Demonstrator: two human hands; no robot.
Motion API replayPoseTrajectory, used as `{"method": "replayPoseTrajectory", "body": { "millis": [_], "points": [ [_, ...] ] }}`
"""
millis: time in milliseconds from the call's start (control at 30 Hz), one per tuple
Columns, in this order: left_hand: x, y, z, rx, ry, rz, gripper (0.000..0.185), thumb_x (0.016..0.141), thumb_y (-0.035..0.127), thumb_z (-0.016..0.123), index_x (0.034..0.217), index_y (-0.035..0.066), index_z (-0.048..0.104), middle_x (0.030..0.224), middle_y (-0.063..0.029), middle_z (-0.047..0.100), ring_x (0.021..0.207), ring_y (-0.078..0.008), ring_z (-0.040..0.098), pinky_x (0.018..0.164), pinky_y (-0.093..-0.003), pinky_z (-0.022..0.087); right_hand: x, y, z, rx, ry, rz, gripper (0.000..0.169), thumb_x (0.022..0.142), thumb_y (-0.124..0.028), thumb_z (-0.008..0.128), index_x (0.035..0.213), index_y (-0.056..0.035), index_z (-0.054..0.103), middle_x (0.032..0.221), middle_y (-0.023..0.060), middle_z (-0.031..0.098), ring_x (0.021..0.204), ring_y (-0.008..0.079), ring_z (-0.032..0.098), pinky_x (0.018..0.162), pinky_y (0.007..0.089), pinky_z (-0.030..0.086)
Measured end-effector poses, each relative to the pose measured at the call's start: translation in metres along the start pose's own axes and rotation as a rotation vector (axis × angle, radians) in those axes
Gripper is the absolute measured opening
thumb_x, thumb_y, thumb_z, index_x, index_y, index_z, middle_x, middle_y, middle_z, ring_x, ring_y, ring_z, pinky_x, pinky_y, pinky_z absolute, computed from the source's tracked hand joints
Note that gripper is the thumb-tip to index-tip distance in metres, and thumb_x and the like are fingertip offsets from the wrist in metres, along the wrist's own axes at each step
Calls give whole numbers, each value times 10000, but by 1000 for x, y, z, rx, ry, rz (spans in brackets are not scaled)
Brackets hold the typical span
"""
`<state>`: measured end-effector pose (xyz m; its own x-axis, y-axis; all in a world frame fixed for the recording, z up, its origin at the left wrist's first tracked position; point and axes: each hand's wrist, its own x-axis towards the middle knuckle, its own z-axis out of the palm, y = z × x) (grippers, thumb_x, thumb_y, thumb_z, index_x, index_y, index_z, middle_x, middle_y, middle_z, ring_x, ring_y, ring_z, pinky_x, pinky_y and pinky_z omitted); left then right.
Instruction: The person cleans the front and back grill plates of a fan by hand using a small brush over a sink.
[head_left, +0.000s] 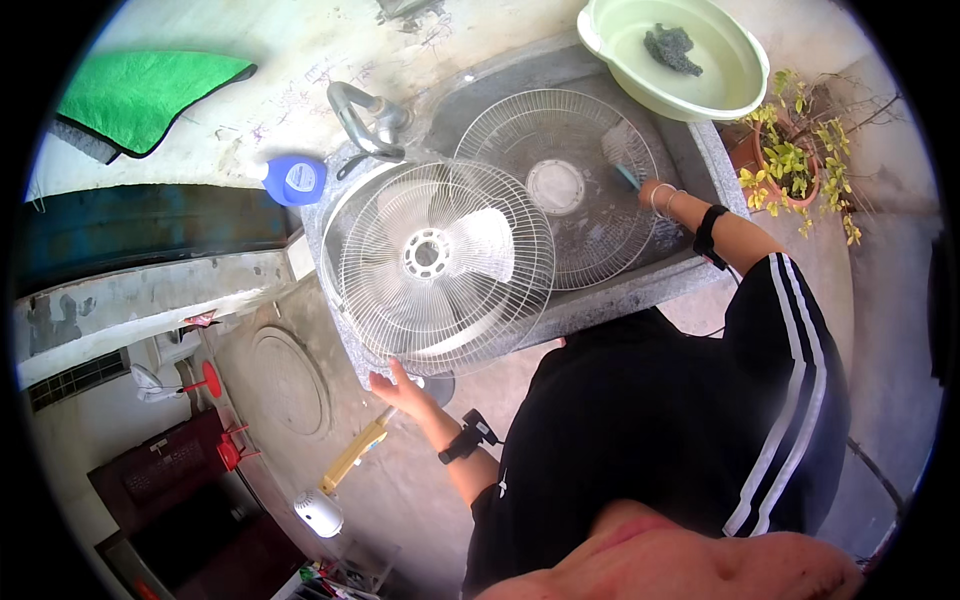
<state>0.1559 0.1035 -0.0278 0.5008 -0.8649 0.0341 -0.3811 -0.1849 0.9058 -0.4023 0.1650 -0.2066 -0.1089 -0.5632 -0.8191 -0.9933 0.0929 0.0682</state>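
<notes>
My right hand (654, 198) grips a slim light-blue handle (628, 177), maybe a brush; its far end is hard to make out. It is over a round wire fan guard (556, 187) with a pale centre disc, lying in the grey stone sink (679, 142). My left hand (405, 391) is at the near rim of a second, white wire fan guard (427, 253), fingers apart; whether they touch it is unclear. This guard overlaps the first and rests on the sink's left side. Pale fan blades (484, 244) show through its wires.
A metal tap (360, 124) rises behind the guards, beside a blue bottle (296, 180). At the sink's far right corner stands a pale green basin (630, 75) holding a dark scouring pad (673, 49). A potted plant (787, 161) is at right; a fan stand (354, 454) is below left.
</notes>
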Motion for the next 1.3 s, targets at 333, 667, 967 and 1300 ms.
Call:
{"method": "replayPoseTrajectory", "body": {
  "millis": [333,667,967,1300],
  "points": [
    [-10,-28,-6,-324,-101,-458,582,823,242,640,1253,-18,344,1032,-112,541,826,-167,509,654,-293,431,-10,30,-98,769,870,543,321,856,-209,479,1126,-38,513,1148,191,527,1101,360,473,896,472,401],
    [11,-16,-6,-315,-90,-271,557,854,239,591,1311,37,345,1091,-79,515,835,-151,492,665,-283,421,104,116,-34,1788,494,457,368,837,-320,501,1028,-9,543,797,157,609,643,297,605,574,414,497],
    [8,0,27,-72,-129,-324,781,767,353,684,1372,113,252,1062,-44,467,718,-114,468,517,-237,377,78,134,-28,566,691,531,275,836,-241,454,832,-31,632,809,189,629,741,329,629,607,430,507],
    [11,1,25,23,-77,-53,791,773,310,684,1351,-10,249,1221,-208,376,1090,-274,410,894,-362,384,2,10,-102,176,1252,382,126,829,-128,475,778,-30,538,824,149,564,768,350,578,660,436,486]
  ]
}}
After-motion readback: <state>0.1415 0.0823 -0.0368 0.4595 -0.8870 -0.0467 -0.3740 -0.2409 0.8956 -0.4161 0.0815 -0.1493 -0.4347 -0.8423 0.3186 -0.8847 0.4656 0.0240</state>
